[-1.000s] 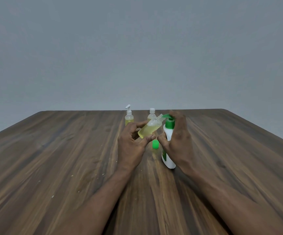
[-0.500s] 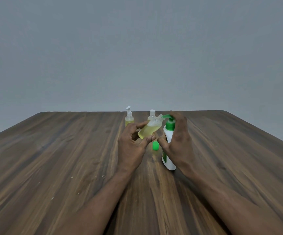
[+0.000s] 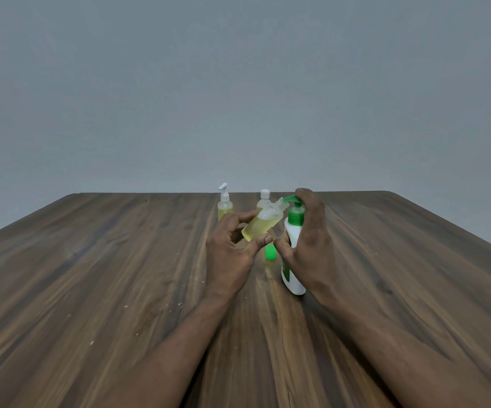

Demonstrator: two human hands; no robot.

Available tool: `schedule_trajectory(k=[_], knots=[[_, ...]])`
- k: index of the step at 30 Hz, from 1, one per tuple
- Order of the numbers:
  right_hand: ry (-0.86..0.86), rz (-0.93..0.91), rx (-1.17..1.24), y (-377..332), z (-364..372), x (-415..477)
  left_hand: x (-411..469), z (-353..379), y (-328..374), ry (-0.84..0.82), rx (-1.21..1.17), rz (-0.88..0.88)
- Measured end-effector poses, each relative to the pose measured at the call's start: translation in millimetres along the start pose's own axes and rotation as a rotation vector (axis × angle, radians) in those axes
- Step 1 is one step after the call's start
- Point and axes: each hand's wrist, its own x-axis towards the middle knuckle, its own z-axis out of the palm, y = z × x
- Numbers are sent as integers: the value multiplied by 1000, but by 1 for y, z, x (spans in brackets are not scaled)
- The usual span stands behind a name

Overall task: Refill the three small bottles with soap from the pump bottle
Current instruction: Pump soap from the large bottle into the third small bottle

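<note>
My left hand [image 3: 229, 254] holds a small clear bottle [image 3: 263, 223] of yellow soap, tilted with its open neck up against the green nozzle of the pump bottle [image 3: 293, 251]. That white pump bottle stands upright, and my right hand [image 3: 307, 245] wraps around it with fingers resting on the green pump head. The small bottle's green cap [image 3: 270, 252] stands on the table between my hands. Two more small bottles stand behind: one with a white pump top [image 3: 224, 204], one with a white screw cap [image 3: 263, 199], partly hidden by the tilted bottle.
The wooden table [image 3: 106, 275] stretches wide to both sides, its far edge just behind the small bottles. A few pale crumbs lie on the wood at the left front. A plain grey wall fills the background.
The pump head has risen a little under my right fingers. The tilted bottle and my left hand stay in the same place.
</note>
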Motion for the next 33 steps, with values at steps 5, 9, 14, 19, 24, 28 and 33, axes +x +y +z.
schedule_trajectory(k=[5, 9, 14, 19, 24, 28, 33], knots=[[-2, 5, -9, 0, 0, 0, 1, -1, 1, 17, -2, 11], [26, 0, -15, 1, 0, -1, 1, -2, -1, 11, -1, 12], [25, 14, -13, 0, 0, -1, 1, -2, -2, 5, 2, 16], [-12, 21, 15, -1, -1, 0, 1, -1, -3, -1, -22, 10], [-8, -5, 10, -3, -2, 1, 1, 0, -4, -3, -14, 25], [-2, -8, -16, -2, -2, 1, 1, -1, -5, 0, -13, 33], [29, -3, 2, 0, 0, 0, 1, -1, -5, 2, -2, 27]])
